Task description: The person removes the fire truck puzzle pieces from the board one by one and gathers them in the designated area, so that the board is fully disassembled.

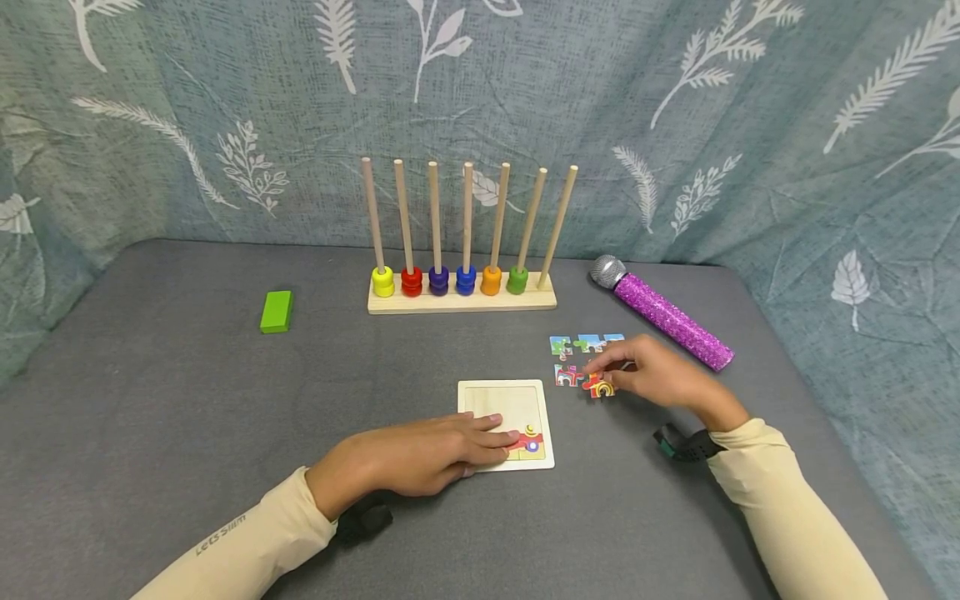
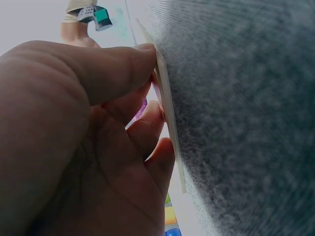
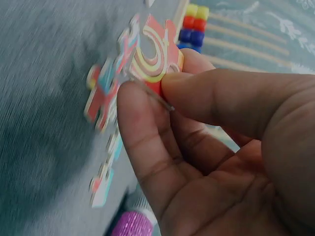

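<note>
My left hand (image 1: 423, 454) rests on a square wooden puzzle tray (image 1: 499, 384), fingers nearly straight across its lower left part. In the left wrist view the fingertips (image 2: 158, 152) lie against the tray's face. Beside the fingers, red and yellow puzzle pieces (image 1: 532, 443) sit in the tray's lower right corner. Right of the tray, my right hand (image 1: 656, 375) pinches a red jigsaw piece with yellow curved bands (image 3: 165, 61) between thumb and fingers. Several loose jigsaw pieces (image 1: 567, 375) lie close by on the table, partly behind that hand.
A wooden peg rack (image 1: 461, 303) with coloured rings stands at the back. A glittery purple microphone (image 1: 667, 315) lies at the right, beyond my right hand. At the left is a green block (image 1: 277, 312). A patterned curtain (image 1: 480, 108) hangs behind the grey table (image 1: 187, 400).
</note>
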`<state>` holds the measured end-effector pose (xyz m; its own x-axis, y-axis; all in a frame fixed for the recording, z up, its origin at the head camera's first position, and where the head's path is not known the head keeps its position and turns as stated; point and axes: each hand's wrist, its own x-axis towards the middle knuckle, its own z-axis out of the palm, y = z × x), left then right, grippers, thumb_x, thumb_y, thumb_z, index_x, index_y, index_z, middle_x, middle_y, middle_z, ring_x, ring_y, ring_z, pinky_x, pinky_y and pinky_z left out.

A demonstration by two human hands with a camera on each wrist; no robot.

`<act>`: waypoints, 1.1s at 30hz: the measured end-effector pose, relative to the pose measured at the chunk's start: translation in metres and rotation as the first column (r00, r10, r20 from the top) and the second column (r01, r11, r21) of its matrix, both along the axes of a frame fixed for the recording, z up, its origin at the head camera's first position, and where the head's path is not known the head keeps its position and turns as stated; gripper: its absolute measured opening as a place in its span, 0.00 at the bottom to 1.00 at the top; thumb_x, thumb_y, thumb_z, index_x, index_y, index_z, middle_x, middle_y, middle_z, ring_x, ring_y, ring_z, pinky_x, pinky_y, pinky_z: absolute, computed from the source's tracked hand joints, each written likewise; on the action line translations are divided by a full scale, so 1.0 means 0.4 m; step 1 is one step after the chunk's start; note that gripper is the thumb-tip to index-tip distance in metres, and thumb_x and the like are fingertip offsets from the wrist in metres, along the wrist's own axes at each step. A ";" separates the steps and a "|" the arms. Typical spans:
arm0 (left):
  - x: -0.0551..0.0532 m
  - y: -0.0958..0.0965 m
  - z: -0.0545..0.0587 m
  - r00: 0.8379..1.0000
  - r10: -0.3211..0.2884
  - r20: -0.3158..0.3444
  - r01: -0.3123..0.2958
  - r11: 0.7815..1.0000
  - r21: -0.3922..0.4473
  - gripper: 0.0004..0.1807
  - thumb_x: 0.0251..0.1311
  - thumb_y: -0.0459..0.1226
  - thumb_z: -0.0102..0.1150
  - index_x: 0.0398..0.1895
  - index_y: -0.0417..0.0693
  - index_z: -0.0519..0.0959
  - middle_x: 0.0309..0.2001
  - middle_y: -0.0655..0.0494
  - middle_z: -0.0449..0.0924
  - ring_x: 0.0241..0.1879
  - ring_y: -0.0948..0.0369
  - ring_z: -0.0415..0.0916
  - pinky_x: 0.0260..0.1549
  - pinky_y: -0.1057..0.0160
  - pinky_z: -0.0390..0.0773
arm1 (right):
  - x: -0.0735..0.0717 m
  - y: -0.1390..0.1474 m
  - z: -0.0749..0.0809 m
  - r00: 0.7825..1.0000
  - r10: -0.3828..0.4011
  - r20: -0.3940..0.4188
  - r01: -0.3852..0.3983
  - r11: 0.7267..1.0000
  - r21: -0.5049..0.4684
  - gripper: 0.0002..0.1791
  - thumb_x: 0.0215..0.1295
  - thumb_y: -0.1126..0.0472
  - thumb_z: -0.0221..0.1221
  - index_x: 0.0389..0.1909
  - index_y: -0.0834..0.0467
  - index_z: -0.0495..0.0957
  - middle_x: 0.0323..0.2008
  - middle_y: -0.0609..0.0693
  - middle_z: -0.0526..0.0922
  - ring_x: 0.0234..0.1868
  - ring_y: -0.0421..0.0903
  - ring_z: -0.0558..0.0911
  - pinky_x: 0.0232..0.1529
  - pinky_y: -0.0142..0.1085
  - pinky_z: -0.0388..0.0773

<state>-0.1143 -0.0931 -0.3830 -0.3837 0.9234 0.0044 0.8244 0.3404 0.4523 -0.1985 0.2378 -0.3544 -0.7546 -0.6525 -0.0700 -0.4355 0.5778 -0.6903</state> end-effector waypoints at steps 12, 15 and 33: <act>0.000 -0.002 0.003 1.000 0.006 0.015 -0.006 1.000 0.001 0.26 0.64 0.23 0.51 0.66 0.40 0.71 0.70 0.51 0.64 0.71 0.50 0.56 0.67 0.54 0.58 | -0.018 0.044 -0.006 0.997 -0.078 -0.019 0.078 0.997 0.000 0.14 0.62 0.76 0.56 0.44 0.64 0.85 0.43 0.54 0.85 0.36 0.44 0.79 0.37 0.34 0.76; 0.001 -0.002 0.003 1.000 0.011 0.021 -0.011 1.000 0.003 0.26 0.64 0.23 0.51 0.66 0.40 0.71 0.70 0.51 0.64 0.71 0.51 0.56 0.67 0.54 0.58 | -0.026 0.054 -0.012 0.996 -0.092 -0.010 0.092 0.996 0.010 0.15 0.61 0.77 0.55 0.44 0.65 0.85 0.43 0.55 0.85 0.37 0.44 0.78 0.36 0.33 0.76; -0.002 0.000 0.002 1.000 0.013 0.028 -0.014 1.000 0.013 0.25 0.65 0.24 0.52 0.66 0.39 0.71 0.70 0.51 0.64 0.70 0.50 0.56 0.67 0.54 0.58 | -0.049 0.090 -0.028 0.988 -0.151 0.038 0.151 0.988 0.015 0.13 0.62 0.76 0.55 0.46 0.68 0.83 0.42 0.58 0.85 0.35 0.41 0.78 0.33 0.32 0.76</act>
